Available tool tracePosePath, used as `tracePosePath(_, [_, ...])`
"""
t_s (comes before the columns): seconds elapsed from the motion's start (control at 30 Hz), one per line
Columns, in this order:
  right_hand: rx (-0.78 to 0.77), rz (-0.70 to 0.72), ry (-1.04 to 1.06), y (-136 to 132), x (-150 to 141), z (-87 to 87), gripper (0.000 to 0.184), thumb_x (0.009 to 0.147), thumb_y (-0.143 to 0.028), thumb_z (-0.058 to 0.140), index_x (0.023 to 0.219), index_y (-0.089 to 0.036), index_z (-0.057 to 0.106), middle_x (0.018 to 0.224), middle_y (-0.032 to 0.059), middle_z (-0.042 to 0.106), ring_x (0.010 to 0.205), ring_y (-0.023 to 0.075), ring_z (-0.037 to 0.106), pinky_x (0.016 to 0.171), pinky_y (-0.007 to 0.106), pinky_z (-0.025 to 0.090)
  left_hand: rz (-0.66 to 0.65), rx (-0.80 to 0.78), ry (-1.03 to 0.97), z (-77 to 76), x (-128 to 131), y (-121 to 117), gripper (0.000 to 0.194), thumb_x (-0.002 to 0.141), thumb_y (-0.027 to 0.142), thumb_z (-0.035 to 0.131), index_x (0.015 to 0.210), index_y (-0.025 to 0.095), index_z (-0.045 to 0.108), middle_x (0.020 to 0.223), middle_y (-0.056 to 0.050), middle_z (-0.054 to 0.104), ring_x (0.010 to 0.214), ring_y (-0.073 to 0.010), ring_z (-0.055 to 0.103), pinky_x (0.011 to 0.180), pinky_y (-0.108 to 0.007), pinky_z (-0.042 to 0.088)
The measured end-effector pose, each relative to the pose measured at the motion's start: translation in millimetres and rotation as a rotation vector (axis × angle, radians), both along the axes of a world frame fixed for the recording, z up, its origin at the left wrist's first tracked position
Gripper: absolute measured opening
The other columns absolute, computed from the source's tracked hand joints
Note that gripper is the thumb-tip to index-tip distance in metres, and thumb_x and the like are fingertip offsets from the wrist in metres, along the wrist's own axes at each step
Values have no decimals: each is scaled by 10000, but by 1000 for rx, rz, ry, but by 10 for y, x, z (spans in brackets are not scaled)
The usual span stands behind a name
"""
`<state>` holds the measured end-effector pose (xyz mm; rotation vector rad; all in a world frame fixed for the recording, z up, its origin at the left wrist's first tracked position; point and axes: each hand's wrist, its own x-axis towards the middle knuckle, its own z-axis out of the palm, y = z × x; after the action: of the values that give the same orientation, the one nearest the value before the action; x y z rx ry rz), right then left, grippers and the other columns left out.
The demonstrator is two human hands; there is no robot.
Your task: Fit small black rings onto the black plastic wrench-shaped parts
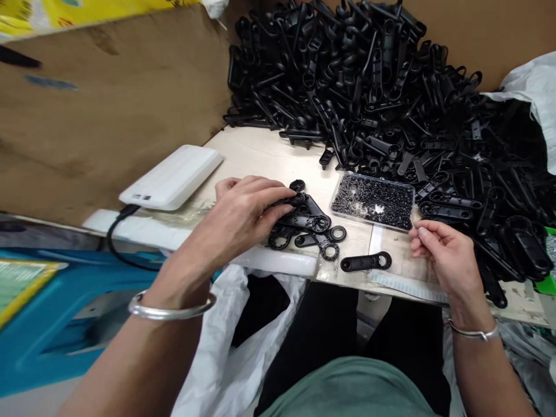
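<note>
My left hand (pixel 243 211) is closed, with thumb and fingertips gripping a black plastic arm piece (pixel 299 221) at the left of a small cluster. Ring-ended black pieces (pixel 330 251) lie overlapped beneath and beside it. One separate black arm (pixel 366 262) rests flat near the table's front edge. At the right corner of a clear box (pixel 373 200), full of tiny black parts, my right hand (pixel 449 255) holds thumb and fingers pinched together. Whatever sits in that pinch is too small to make out.
A large heap of black plastic pieces (pixel 339 75) fills the back and right of the table. To the left lies a white device (pixel 171 176) with a black cable (pixel 113 237). Brown board (pixel 108 116) walls the left side. A white bag (pixel 230 347) hangs below the front edge.
</note>
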<state>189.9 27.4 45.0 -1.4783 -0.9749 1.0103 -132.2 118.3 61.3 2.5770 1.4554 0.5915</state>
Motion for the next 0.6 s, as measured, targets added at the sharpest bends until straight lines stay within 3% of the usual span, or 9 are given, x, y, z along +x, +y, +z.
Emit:
tracePosePath(0.1, [33,35,-510,-76,46,-31,209,852,-339,617,944,-176,711,717,29,681,570,155,614,576,281,521,-49,36,-32,28,124,-109,332,943,415,421,1020,232,687,1106,-77,687,1069,-272,579,959,-462,343])
tracePosePath(0.2, [89,159,-977,-121,-6,-49,225,913,-276,516,947,-184,719,895,68,711,787,212,662,743,324,499,-156,42,-36,-18,234,-182,278,942,370,458,961,245,707,1048,-66,700,1022,-256,584,965,-468,322])
tracePosePath(0.33, [-5,242,-1337,-118,-157,-103,266,966,-242,445,986,-203,708,927,69,692,741,198,645,611,285,429,-230,84,-28,-92,288,-194,239,949,311,482,919,233,706,1008,-62,708,982,-246,592,944,-473,305])
tracePosePath(0.47, [21,201,-1340,-102,-192,-159,261,954,-222,453,930,-191,711,932,70,689,753,202,639,610,289,416,-202,140,-85,-43,360,-258,237,964,262,465,896,210,686,933,-54,713,920,-219,592,900,-437,341])
tracePosePath(0.6, [136,194,-924,-121,-166,-70,220,919,-274,515,900,-179,714,899,67,699,807,207,638,722,308,466,-249,206,-247,-26,646,-485,146,939,170,508,923,180,653,887,-45,700,860,-188,572,840,-380,402])
